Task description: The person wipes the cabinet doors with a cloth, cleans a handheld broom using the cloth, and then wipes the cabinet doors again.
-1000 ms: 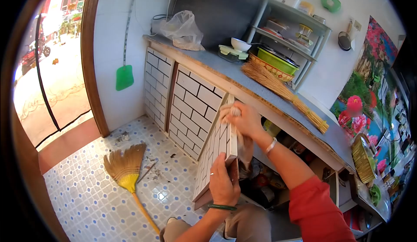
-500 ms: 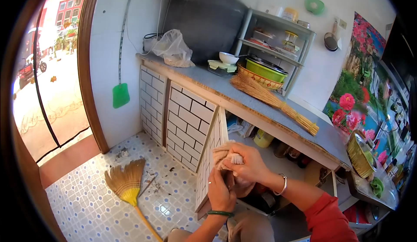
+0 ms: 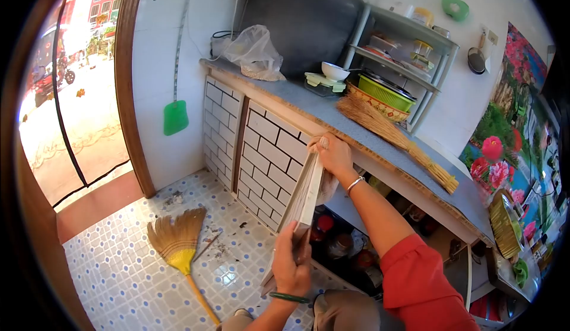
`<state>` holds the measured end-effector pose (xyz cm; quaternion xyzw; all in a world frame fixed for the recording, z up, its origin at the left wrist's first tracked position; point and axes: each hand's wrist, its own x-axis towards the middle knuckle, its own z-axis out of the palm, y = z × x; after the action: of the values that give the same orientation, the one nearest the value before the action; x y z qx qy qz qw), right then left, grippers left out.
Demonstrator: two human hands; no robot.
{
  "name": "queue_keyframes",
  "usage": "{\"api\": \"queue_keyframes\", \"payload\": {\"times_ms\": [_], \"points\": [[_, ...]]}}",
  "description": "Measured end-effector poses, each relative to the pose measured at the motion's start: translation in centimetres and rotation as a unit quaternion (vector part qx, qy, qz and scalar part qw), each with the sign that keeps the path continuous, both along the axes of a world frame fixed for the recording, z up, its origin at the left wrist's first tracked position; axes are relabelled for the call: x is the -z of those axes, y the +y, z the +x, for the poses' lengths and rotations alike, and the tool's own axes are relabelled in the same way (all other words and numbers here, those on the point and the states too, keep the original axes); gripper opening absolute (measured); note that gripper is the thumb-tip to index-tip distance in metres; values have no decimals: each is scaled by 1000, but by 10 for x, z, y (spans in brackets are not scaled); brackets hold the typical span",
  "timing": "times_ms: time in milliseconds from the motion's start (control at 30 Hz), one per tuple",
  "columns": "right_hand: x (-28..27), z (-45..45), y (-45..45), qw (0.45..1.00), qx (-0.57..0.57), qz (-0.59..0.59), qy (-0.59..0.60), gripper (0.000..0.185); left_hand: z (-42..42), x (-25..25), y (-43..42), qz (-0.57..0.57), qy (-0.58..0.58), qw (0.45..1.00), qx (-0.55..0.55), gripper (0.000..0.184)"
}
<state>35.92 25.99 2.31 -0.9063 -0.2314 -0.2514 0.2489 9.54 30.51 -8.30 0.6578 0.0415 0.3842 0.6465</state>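
My right hand [image 3: 333, 154] is closed on a pale cloth [image 3: 328, 187], which it presses over the top corner of an opened cabinet door [image 3: 307, 197]. Part of the cloth hangs down behind the door's edge. Lower down, my left hand [image 3: 291, 265] grips the same door by its edge, fingers wrapped round it. The door stands swung out, seen nearly edge-on. Behind it the cabinet shows dark inside, with several jars [image 3: 340, 245] on its floor.
A straw broom [image 3: 178, 242] lies on the tiled floor beside swept debris. On the grey countertop [image 3: 297, 96] above are a whisk brush [image 3: 398, 141], a plastic bag [image 3: 255, 51], a white bowl [image 3: 334, 71] and a green basket [image 3: 386, 92]. A doorway opens at the left.
My right hand has moved up with the cloth, from beside my left hand to the door's top corner. My left hand now grips the door edge lower down. The view has shifted slightly.
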Motion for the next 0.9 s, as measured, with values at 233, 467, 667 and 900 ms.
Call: {"api": "queue_keyframes", "payload": {"times_ms": [233, 467, 667, 900], "points": [[-4, 0, 12, 999, 42, 5, 13, 17, -2, -4, 32, -71, -12, 997, 30, 48], [-13, -1, -3, 992, -94, -81, 37, 22, 3, 4, 28, -46, -41, 998, 20, 46], [-24, -112, -15, 954, -251, 39, 160, 18, 7, 10, 20, -62, -50, 997, 17, 46], [-19, -205, -37, 938, -329, -50, 96, 17, 13, 20, 11, -97, -66, 993, 31, 44]]}}
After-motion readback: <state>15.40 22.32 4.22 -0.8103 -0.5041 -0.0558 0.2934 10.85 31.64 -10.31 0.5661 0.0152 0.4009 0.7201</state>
